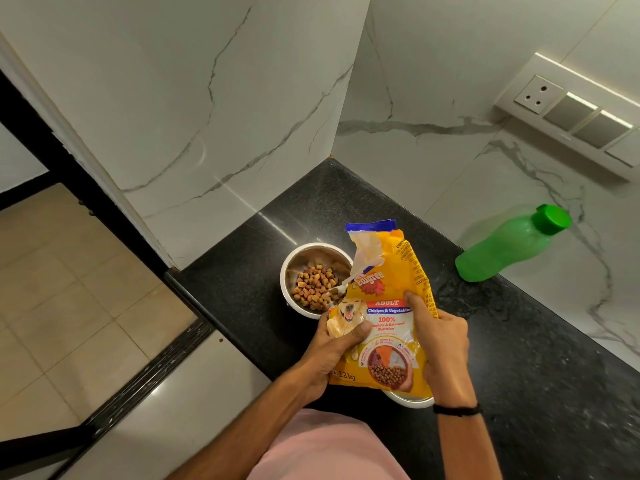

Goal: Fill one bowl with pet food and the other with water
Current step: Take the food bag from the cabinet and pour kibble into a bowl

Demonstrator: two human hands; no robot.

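A yellow pet food bag (pixel 388 306) with a torn-open top is held over the black counter (pixel 519 341). My left hand (pixel 332 348) grips its lower left side. My right hand (pixel 436 334) grips its right edge. Just beyond the bag stands a steel bowl (pixel 294 261) with a heap of brown kibble (pixel 313 287) in it. A second steel bowl (pixel 408 400) sits under the bag's bottom; only a sliver of its rim shows and its contents are hidden. A green water bottle (pixel 509 244) with its green cap on stands at the right, against the wall.
Marble walls close the counter at the back and right. A switch and socket panel (pixel 571 112) is on the right wall. The counter's left edge drops to a tiled floor (pixel 69 289).
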